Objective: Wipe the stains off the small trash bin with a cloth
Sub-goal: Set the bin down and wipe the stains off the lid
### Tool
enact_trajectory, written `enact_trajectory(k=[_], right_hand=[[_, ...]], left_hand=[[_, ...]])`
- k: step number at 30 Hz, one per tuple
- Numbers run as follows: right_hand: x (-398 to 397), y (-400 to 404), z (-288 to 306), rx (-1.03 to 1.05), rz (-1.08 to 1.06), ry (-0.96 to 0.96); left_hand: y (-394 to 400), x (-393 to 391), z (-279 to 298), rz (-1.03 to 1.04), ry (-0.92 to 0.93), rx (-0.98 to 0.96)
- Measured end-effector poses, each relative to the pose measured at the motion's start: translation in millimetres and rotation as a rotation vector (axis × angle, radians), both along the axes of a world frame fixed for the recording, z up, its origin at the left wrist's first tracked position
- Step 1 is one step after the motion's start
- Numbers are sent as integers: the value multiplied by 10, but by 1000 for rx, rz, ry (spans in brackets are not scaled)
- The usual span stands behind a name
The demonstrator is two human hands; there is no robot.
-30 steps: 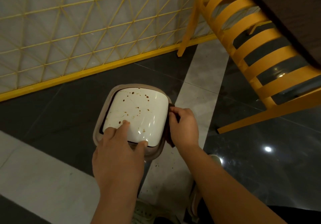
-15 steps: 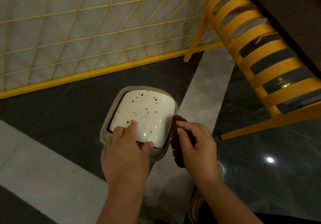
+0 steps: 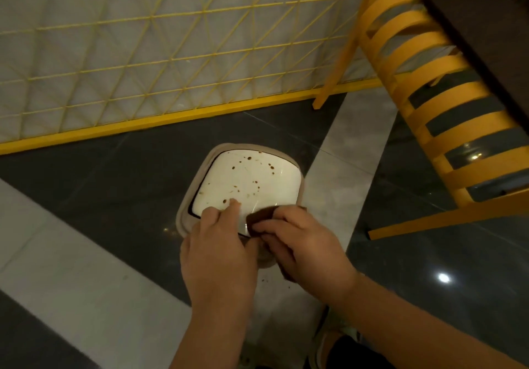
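- Head view: the small trash bin [image 3: 243, 185] stands on the dark floor [image 3: 114, 174], its white lid speckled with brown stains [image 3: 249, 158].
- The left hand [image 3: 217, 242] rests on the lid's near edge, fingers straight.
- The right hand [image 3: 303, 242] pinches a brown cloth [image 3: 260, 217] against the lid's near right corner.

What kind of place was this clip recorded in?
Probably a cafe or similar eating area: a yellow slatted chair is tucked under a dark table on polished floor tiles, beside a yellow lattice partition.
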State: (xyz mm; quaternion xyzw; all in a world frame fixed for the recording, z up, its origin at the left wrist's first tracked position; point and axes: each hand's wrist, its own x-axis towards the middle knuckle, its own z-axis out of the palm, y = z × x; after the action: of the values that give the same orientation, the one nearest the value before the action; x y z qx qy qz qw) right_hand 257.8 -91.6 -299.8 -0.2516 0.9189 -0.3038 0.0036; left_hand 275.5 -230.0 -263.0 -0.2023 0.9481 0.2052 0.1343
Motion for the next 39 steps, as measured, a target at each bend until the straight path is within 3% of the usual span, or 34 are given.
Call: enact_trajectory(k=[2, 5, 7, 11, 13, 17, 19, 23, 25, 28, 31, 36, 39], right_hand=[[-143, 94, 30, 48, 86, 3], [-561, 129, 71, 34, -137, 6], [-610, 73, 79, 51, -178, 23], [-258, 25, 86, 190, 308, 81], [-379, 86, 107, 238, 400, 65], [-811, 104, 132, 143, 4, 79], [-742, 48, 109, 132, -78, 83], [-274, 4, 86, 215, 327, 88], [-353, 55, 104, 236, 376, 75], [-723, 40, 151, 179, 114, 123], [-903, -27, 131, 155, -222, 26], [-362, -41, 89, 178, 101, 83], [-220, 172, 79, 147, 166, 36]], left_hand=[[-3, -3, -6, 0, 3, 4], [3, -5, 2, 23, 2, 24], [3, -1, 2, 22, -3, 25], [-18, -1, -27, -3, 12, -1], [-17, 0, -29, -7, 14, -1], [-10, 6, -23, 18, 22, 24], [-10, 0, -28, 20, 15, 9], [-15, -10, -37, 15, 17, -2], [-11, -7, -35, 18, 19, 4], [-9, -2, -38, 23, 27, 14], [-12, 2, -38, 27, 7, 15], [-13, -21, -29, 15, 10, 1], [-17, -4, -30, 17, 13, 7]])
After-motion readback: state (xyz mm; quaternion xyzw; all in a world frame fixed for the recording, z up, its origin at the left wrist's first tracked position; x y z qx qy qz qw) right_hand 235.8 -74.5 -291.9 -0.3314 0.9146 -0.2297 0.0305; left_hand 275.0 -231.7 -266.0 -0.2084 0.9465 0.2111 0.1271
